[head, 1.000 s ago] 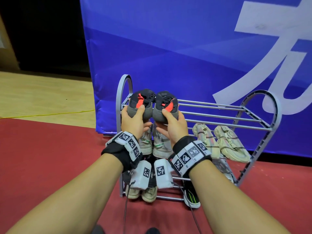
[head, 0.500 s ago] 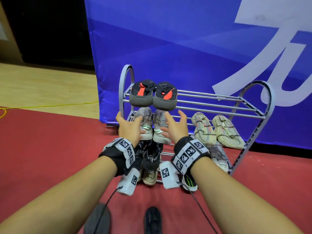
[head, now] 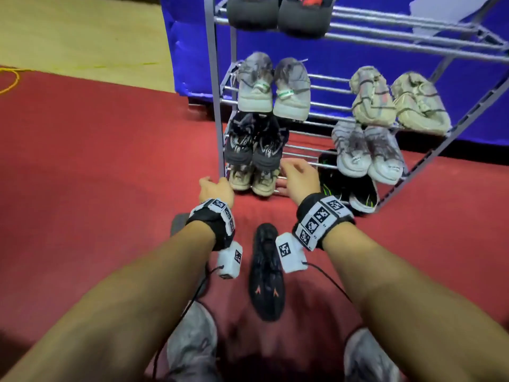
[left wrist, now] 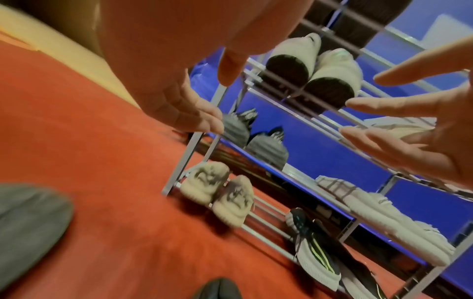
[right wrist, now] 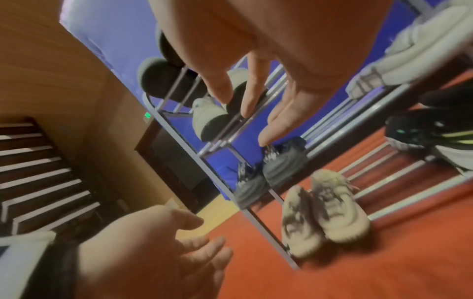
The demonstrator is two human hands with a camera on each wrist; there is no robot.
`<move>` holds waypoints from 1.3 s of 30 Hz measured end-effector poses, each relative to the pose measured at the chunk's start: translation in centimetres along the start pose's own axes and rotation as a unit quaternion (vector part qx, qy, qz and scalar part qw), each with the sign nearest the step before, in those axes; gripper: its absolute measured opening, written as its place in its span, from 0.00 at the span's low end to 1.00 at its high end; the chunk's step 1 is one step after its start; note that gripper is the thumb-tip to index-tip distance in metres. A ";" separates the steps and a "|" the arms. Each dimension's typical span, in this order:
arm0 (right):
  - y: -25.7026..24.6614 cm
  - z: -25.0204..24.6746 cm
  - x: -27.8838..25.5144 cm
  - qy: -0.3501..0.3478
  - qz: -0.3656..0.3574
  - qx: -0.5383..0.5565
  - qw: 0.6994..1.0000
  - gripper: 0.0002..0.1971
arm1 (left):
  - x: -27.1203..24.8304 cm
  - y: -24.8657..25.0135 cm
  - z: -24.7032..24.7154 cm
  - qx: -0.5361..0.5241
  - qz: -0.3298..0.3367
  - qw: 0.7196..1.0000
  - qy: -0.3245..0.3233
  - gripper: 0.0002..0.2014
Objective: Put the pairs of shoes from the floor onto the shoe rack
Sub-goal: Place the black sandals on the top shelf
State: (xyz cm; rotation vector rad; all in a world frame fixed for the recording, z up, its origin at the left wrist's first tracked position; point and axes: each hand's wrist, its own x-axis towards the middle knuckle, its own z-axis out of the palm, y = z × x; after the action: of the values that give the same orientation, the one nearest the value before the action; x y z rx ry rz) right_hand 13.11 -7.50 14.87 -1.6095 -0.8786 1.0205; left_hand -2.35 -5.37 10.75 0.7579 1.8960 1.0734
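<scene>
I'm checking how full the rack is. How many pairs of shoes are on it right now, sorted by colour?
black-and-red pair: 1
pale grey pairs: 2
beige pairs: 2
dark grey pair: 1
black-and-green pair: 1
Total: 7 pairs on the shoe rack

Left hand point(head: 216, 189) empty, right hand point(head: 298, 181) empty, fingers loosely spread, forearms outstretched

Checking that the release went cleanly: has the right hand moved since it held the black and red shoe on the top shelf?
Yes. The right hand has dropped from the top shelf to the rack's bottom level, empty.
</scene>
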 end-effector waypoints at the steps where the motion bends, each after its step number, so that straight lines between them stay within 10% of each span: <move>1: 1.0 0.2 -0.2 -0.008 0.019 -0.009 1.000 0.05 | 0.2 -1.5 0.2 0.012 -0.015 1.000 -0.003 0.22; 10: 11.5 0.4 -0.9 -0.078 0.132 -0.144 0.978 0.01 | 2.2 -9.3 -0.7 0.197 -0.091 0.976 0.022 0.32; 30: 19.7 -0.2 -1.9 -0.120 0.243 -0.254 0.928 0.41 | 4.8 -17.7 -4.2 0.465 -0.176 0.868 -0.015 0.60; 39: 19.8 1.0 -2.4 -0.128 0.372 -0.147 0.907 0.29 | 1.7 -17.4 -1.8 0.270 -0.127 0.953 -0.051 0.47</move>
State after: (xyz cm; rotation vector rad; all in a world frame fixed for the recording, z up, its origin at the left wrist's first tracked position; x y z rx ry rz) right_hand 12.57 -14.05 -4.01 -2.1762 -0.5948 1.7218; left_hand -6.57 -12.71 -4.63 0.8152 2.1484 0.3425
